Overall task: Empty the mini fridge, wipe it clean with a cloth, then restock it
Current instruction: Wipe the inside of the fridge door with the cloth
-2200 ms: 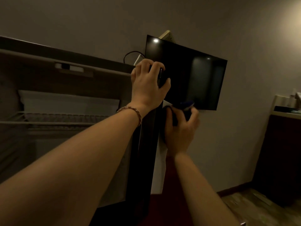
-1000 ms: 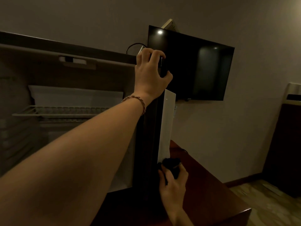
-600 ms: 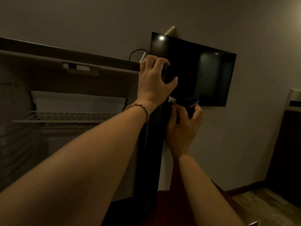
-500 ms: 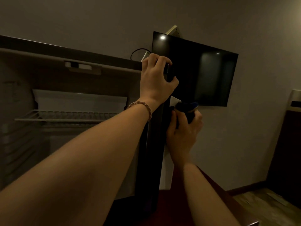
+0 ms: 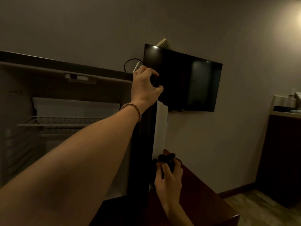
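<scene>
Head camera looks into the open mini fridge, its wire shelf bare. Left hand curls over the top corner of the fridge door, seen edge-on, fingers wrapped round it. Right hand grips a dark cloth — bunched in curled fingers — against the door's white inner lining, low down. Behind hangs a wall-mounted TV; no writing is legible anywhere in the dim light.

Hotel-type room suggested: flat black wall-mounted television, small open fridge with wire shelf, dark wooden cabinet, plain beige walls.
</scene>
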